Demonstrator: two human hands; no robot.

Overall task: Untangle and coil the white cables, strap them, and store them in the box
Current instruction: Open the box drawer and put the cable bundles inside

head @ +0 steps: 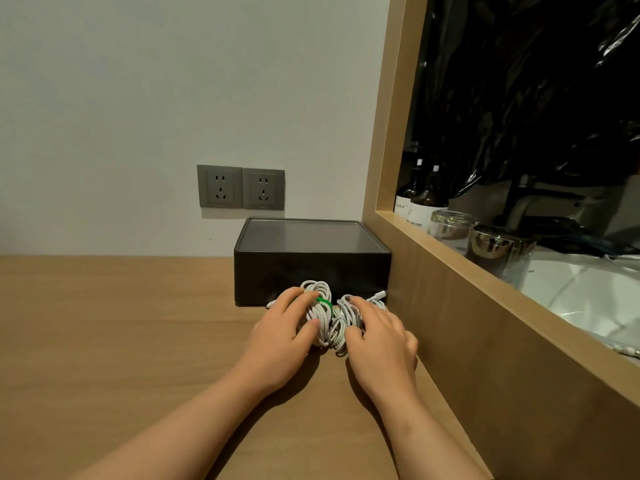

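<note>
Two bundles of coiled white cable lie side by side on the wooden desk, just in front of a dark box (311, 268) whose lid is on. The left cable bundle (320, 315) has a green strap (323, 302) around it. My left hand (282, 337) grips that bundle, thumb on the near side and fingers over the top. My right hand (381, 341) holds the right cable bundle (346, 323) the same way. A white plug end (377, 295) sticks out toward the box on the right.
The wooden desk (121, 341) stretches to the left. Two grey wall sockets (240, 187) sit above the box. A wooden partition (467, 323) rises on the right, and behind it stand brown bottles (420, 199) and glass jars (485, 242).
</note>
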